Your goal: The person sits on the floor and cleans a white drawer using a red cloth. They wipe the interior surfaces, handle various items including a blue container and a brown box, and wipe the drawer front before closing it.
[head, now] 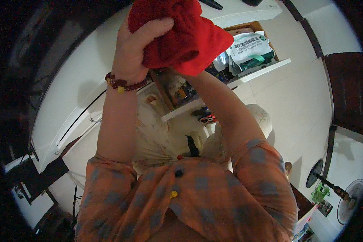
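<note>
My left hand (134, 50), with a beaded bracelet (121, 85) at its wrist, grips a bunched red cloth (196, 36) at the top of the view. Its thumb lies over the front of the folds, and the cloth's right side spreads into a loose point. From the lower right, my right forearm (220, 96) reaches up to the cloth's underside. The cloth covers my right hand, so its fingers cannot be made out. Below the cloth is an open drawer (183, 109) holding small packages that are partly hidden by my forearm.
Another open drawer (266, 71) at the upper right holds a white-and-green package (249, 47) bearing writing. A white tabletop (242, 13) carries dark objects. My knees are below the drawers. A standing fan (351, 198) is at the lower right, on pale floor tiles (299, 99).
</note>
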Action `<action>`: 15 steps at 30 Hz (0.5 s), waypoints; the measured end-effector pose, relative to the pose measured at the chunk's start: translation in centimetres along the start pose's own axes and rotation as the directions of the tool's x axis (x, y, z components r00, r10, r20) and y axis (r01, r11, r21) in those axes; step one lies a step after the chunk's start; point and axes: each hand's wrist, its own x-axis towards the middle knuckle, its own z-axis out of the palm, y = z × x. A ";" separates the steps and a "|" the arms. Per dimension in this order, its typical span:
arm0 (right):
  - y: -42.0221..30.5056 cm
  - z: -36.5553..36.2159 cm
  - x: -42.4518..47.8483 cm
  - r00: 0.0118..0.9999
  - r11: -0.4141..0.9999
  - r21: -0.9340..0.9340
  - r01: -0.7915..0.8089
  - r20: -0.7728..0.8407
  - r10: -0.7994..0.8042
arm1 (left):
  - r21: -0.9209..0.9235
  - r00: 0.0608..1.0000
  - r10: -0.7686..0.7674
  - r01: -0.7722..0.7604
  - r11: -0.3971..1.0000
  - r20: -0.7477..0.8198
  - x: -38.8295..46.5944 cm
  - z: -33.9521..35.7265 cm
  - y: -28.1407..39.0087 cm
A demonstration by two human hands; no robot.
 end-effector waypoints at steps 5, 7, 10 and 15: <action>0.5 0.0 -0.5 0.997 0.998 0.067 0.008 -0.072 -0.003 | -0.038 0.999 -0.025 0.023 0.999 -0.031 0.2 1.5 -0.1; 1.0 -0.3 -0.7 0.993 0.992 0.120 0.044 -0.118 -0.029 | -0.170 0.999 -0.049 0.052 0.984 0.024 0.7 2.9 0.7; 2.2 -1.5 -1.4 0.973 0.961 0.231 0.150 -0.209 -0.101 | -0.091 0.998 -0.002 -0.003 0.996 -0.056 0.9 2.9 0.2; 5.9 -5.0 -4.1 0.930 0.775 0.517 0.363 -0.247 -0.270 | 0.011 0.992 0.080 -0.079 0.997 -0.102 0.7 3.5 1.2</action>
